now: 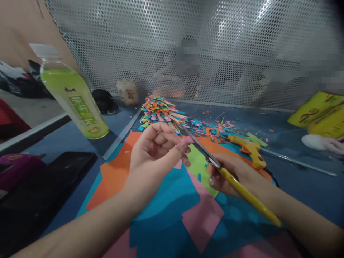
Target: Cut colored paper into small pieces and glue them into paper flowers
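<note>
My left hand (158, 150) is closed in a pinch on a small pink piece of paper (187, 139), held up over the coloured sheets. My right hand (231, 175) grips a pair of scissors (205, 152) with metal blades and a yellow handle. Their blades point up and left, close beside the pink piece; whether they touch it I cannot tell. Beneath both hands lie blue paper (166, 193), orange paper (115, 175), green paper (197, 157) and a cut pink sheet (203, 218). Behind my left hand stands a mound of small coloured paper pieces (158, 111).
A bottle of green drink (76, 100) stands at left, near a black phone-like slab (48, 190) and a purple object (21, 170). Paper scraps (212, 129) and a yellow glue gun (249, 150) lie at right. Yellow packets (317, 113) sit farther right. A perforated metal screen (150, 43) rises behind.
</note>
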The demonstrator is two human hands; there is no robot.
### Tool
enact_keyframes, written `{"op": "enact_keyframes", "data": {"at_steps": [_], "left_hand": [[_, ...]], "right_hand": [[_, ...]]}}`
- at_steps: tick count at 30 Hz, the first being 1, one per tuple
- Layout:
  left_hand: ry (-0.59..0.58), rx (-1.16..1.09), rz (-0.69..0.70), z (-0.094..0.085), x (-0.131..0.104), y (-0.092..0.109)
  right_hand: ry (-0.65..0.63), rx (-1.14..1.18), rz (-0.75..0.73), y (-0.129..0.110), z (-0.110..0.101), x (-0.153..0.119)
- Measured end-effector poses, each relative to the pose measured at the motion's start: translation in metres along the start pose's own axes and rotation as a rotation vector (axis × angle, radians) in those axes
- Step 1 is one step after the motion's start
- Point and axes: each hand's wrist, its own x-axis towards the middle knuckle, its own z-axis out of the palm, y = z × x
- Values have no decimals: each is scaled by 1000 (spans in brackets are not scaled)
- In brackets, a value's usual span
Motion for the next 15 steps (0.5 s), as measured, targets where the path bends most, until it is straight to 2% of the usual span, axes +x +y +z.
{"op": "enact_keyframes", "data": {"at_steps": [4,9,15], "left_hand": [[5,18,1,-1,1,0],[20,30,4,0,0,1],[41,58,4,0,0,2]], "right_hand": [[4,116,24,-5,1,-3],[-43,229,84,1,-1,3],[-56,177,64,2,0,3]]}}
